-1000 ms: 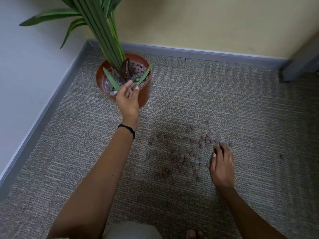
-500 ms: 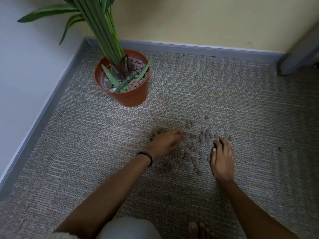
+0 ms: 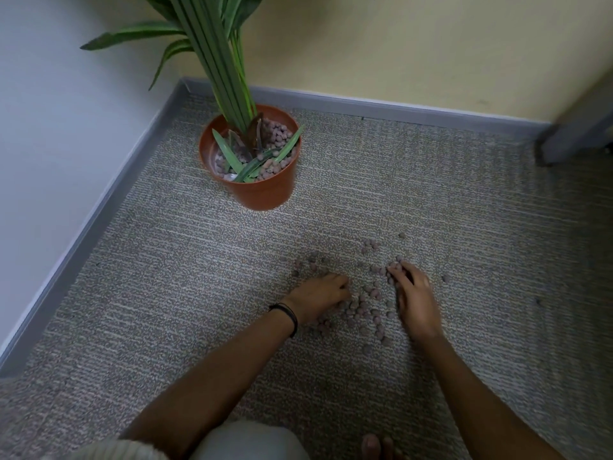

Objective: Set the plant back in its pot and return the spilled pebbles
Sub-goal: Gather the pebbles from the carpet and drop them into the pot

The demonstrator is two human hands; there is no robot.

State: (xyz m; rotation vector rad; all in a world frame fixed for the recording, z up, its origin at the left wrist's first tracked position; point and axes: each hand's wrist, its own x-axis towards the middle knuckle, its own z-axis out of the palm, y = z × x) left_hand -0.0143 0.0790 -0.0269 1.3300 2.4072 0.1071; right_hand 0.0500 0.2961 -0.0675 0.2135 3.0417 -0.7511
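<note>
A green plant [image 3: 225, 78] stands upright in the orange pot [image 3: 265, 194] in the corner, with brownish pebbles [image 3: 277, 136] around its base. More spilled pebbles [image 3: 361, 310] lie scattered on the carpet in front of me. My left hand [image 3: 318, 293], with a black band on its wrist, rests on the left side of the scatter, fingers curled over some pebbles. At the right side my right hand [image 3: 414, 297] lies on the carpet, its fingertips pinched around a few pebbles.
Grey carpet [image 3: 166, 293] covers the floor. Grey skirting [image 3: 398, 109] runs along both walls, meeting behind the pot. A grey post or door frame [image 3: 577, 131] stands at the far right. My knee [image 3: 248, 443] and toes [image 3: 378, 446] show at the bottom edge.
My left hand came back from over the pot down to the spilled pebbles and curled onto them. My right hand's fingers curled in around pebbles at the far side of the scatter.
</note>
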